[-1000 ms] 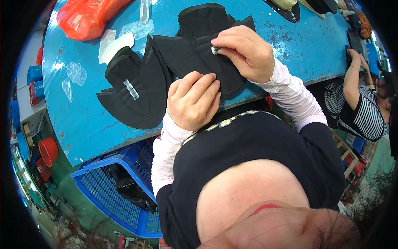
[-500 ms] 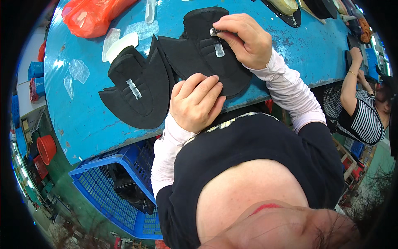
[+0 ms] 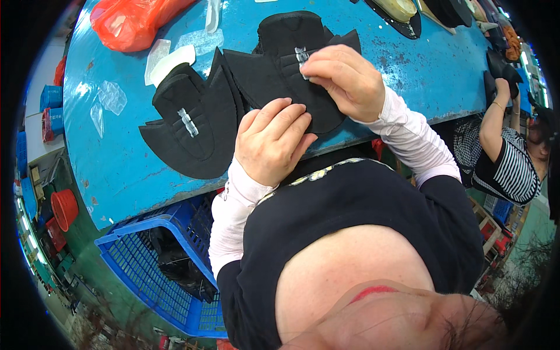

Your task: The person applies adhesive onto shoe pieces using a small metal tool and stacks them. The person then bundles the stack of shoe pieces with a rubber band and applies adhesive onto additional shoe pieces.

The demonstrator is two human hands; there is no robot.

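Observation:
A black shoe-upper piece lies on the blue table, its rounded end nearest me. Across its middle is a short clear, shiny strip. My right hand has thumb and fingers pinched at the strip's near end, covering that part. Flat on the near left edge of the same piece rest the fingers of my left hand, open and gripping nothing. Just left of it sits a second, similar black piece with its own clear strip.
Scraps of clear film, a white curved piece and a red plastic bag lie on the blue table. A blue basket stands below the front edge. At the right a person in a striped sleeve handles dark pieces.
My right hand has slid from the clear strip's far end toward its near end, baring the far end. My left hand has hardly moved.

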